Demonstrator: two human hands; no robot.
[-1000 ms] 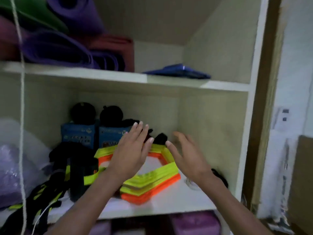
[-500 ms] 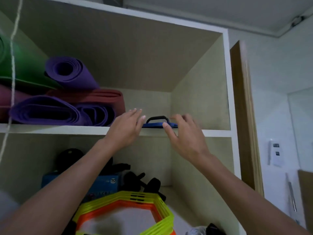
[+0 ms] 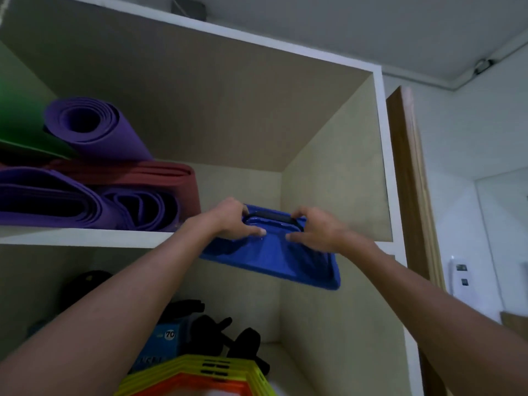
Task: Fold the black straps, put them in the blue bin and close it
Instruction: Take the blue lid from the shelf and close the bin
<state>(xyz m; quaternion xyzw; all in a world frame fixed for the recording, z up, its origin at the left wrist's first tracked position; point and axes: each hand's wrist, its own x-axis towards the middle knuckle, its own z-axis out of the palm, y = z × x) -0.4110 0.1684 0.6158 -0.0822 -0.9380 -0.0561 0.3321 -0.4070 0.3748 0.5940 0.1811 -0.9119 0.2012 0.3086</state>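
A flat blue bin lid [image 3: 271, 258] with a black handle [image 3: 270, 216] sticks out over the front edge of the upper shelf [image 3: 85, 237], tilted down toward me. My left hand [image 3: 235, 220] grips its left side near the handle. On the lid's right side near the handle sits my right hand [image 3: 317, 228], gripping it too. Black straps or gear [image 3: 217, 327] lie dimly on the lower shelf behind the coloured frames. The blue bin itself is not in view.
Rolled purple, red and green mats [image 3: 94, 178] fill the left of the upper shelf. Stacked yellow and orange hexagon frames [image 3: 197, 375] and blue boxes [image 3: 165, 341] sit on the lower shelf. The cabinet's right wall [image 3: 337, 172] and a wooden door edge [image 3: 408, 181] stand close by.
Both hands rose from the lower shelf to the upper one, took hold of the blue lid and drew it out over the shelf edge. My view tilted upward.
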